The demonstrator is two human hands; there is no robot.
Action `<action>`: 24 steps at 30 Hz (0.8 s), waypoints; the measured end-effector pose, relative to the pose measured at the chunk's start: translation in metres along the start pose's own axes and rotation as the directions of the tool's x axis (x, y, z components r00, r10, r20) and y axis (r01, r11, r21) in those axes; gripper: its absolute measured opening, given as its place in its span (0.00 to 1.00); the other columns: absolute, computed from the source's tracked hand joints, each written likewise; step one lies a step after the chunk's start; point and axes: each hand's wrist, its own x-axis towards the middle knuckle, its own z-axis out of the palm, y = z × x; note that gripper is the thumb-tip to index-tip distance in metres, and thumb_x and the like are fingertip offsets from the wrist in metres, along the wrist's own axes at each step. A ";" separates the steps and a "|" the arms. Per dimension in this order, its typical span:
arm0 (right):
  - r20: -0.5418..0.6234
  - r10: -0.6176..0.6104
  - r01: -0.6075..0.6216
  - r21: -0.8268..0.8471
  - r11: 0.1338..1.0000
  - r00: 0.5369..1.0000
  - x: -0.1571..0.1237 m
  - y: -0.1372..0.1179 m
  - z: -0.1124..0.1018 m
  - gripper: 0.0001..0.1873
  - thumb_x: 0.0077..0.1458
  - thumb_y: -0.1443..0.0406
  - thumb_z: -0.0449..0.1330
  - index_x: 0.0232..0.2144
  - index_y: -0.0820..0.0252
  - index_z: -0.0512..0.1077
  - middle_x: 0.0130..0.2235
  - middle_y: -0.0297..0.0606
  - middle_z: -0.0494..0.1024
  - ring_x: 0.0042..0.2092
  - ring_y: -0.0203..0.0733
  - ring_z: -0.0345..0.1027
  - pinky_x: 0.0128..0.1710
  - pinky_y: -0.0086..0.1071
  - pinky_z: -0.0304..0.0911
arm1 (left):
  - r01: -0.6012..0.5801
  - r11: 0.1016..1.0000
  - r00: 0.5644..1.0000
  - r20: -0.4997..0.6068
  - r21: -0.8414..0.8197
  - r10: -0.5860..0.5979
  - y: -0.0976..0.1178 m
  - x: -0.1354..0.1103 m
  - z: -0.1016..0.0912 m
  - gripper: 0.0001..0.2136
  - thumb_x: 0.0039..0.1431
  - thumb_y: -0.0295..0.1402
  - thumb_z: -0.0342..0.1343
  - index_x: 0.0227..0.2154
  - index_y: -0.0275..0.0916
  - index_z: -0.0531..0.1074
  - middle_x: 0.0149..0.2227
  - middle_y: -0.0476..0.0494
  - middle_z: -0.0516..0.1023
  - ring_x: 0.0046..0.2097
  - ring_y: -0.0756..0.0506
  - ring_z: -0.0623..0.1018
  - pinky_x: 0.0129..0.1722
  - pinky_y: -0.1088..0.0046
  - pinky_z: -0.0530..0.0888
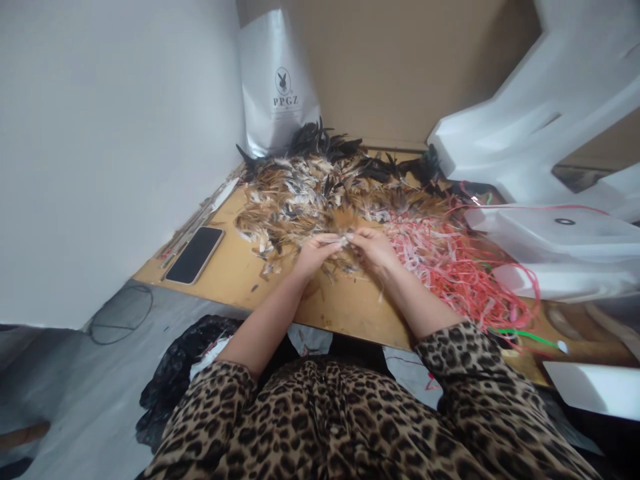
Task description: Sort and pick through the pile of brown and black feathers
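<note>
My left hand (319, 253) and my right hand (374, 247) meet over the front of the table, fingertips pinched together. Between them is a small brown feather (346, 219), its fluffy tip pointing away from me and its pale base at my fingers. Just beyond lies a wide pile of brown, white and black feathers (310, 183) that spreads to both sides. A tangle of red and pinkish ribbon strands (465, 273) lies to the right, close to my right forearm. The exact grip of each finger is too small to make out.
A phone (195, 255) lies on the left of the wooden table (225, 280). A white printed bag (277, 87) stands at the back. White sewing-machine-like equipment (550, 233) takes up the right side. A black plastic bag (175, 373) sits on the floor at left.
</note>
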 end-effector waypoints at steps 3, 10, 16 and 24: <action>-0.120 -0.117 0.103 -0.116 0.988 0.986 0.008 -0.021 -0.016 0.16 0.35 0.57 0.66 0.17 0.61 0.65 0.15 0.26 0.64 0.17 0.27 0.52 0.18 0.24 0.48 | -0.051 0.998 0.998 -0.046 0.041 0.053 0.003 -0.001 0.002 0.17 0.40 0.38 0.63 0.33 0.35 0.73 0.27 0.46 0.76 0.28 0.52 0.74 0.28 0.77 0.70; -0.281 -0.168 0.051 -0.382 0.923 0.945 0.064 -0.042 -0.067 0.16 0.33 0.57 0.65 0.16 0.61 0.63 0.12 0.26 0.58 0.15 0.27 0.48 0.16 0.24 0.44 | -0.066 0.997 0.993 -0.099 0.042 0.070 0.008 -0.003 0.002 0.16 0.40 0.40 0.63 0.31 0.34 0.74 0.28 0.46 0.76 0.28 0.52 0.73 0.26 0.77 0.67; -0.348 -0.068 -0.138 -0.533 0.834 0.935 0.099 -0.029 -0.075 0.10 0.35 0.63 0.61 0.15 0.61 0.62 0.10 0.26 0.55 0.14 0.27 0.46 0.15 0.25 0.44 | -0.067 0.997 0.995 -0.067 0.033 0.069 0.007 -0.002 0.001 0.16 0.41 0.40 0.63 0.31 0.34 0.73 0.29 0.45 0.77 0.27 0.52 0.73 0.24 0.78 0.67; -0.253 -0.180 -0.177 -0.918 0.356 0.950 0.118 -0.015 -0.080 0.09 0.41 0.65 0.57 0.22 0.68 0.73 0.22 0.43 0.73 0.27 0.37 0.65 0.29 0.29 0.59 | -0.054 0.998 0.997 -0.048 0.035 0.056 0.007 -0.002 0.001 0.16 0.41 0.40 0.62 0.32 0.34 0.73 0.30 0.44 0.77 0.27 0.52 0.73 0.24 0.78 0.67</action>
